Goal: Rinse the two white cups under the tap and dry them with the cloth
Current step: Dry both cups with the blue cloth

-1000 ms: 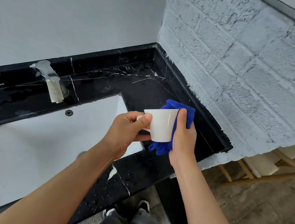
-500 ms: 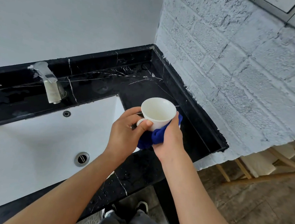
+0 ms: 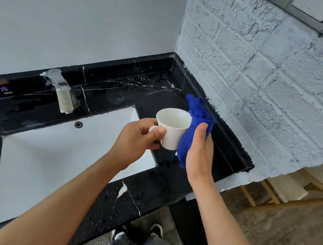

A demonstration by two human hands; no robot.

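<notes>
My left hand [image 3: 138,138] grips a white cup [image 3: 172,128] by its handle, holding it upright above the right end of the counter, its mouth tilted slightly toward me. My right hand [image 3: 199,156] presses a bunched blue cloth [image 3: 194,125] against the cup's right side. The cloth runs from above the rim down below the cup's base. Only one white cup is in view. The steel tap [image 3: 62,91] stands at the back left and no water runs from it.
A white basin [image 3: 47,161] is sunk into the wet black marble counter [image 3: 151,189]. A white brick wall [image 3: 265,92] rises close on the right. Wooden furniture legs [image 3: 279,191] and the floor lie beyond the counter's right end. My shoes [image 3: 138,234] show below.
The cup went from lying on its side to upright. The blue cloth shifted from beneath the cup to its right side, with my right hand rising alongside it.
</notes>
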